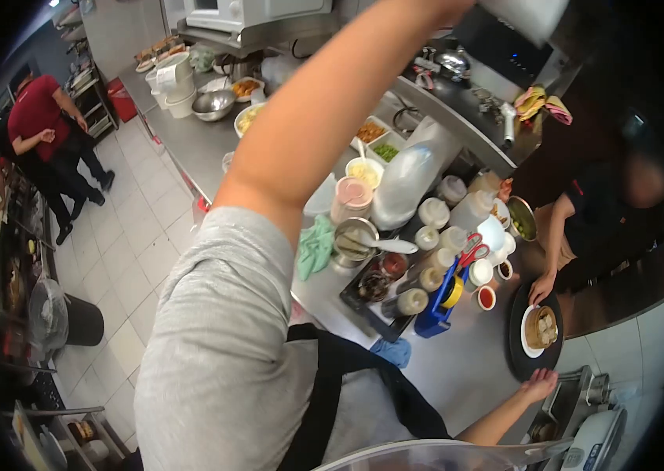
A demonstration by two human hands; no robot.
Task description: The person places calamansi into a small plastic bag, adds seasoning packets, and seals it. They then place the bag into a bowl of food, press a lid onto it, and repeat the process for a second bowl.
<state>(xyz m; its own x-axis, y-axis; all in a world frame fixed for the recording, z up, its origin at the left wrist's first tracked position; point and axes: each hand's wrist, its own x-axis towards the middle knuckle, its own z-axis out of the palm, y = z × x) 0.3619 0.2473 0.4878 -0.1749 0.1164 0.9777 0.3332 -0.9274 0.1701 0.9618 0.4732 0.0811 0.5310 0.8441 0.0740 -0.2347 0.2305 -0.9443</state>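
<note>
My left arm, in a grey sleeve, is raised across the view, and its hand is out of sight beyond the top edge. At the lower right my right hand (540,385) is open, fingers partly curled, with nothing visible in it. Just beyond it lies a round black tray (517,345). On the tray a white plate (527,351) carries a bamboo steamer (534,323) with several pale dumplings (545,330). A co-worker's hand (542,288) touches the tray's far side. A white object (532,17) shows at the top edge; whether my left hand holds it cannot be seen.
The steel counter (457,369) holds several sauce bottles, a blue tape dispenser (435,310), red scissors (473,250), a red sauce cup (486,297) and a metal pot (355,239). A raised shelf (457,118) runs behind. Two people stand at far left near a dark bin (83,320).
</note>
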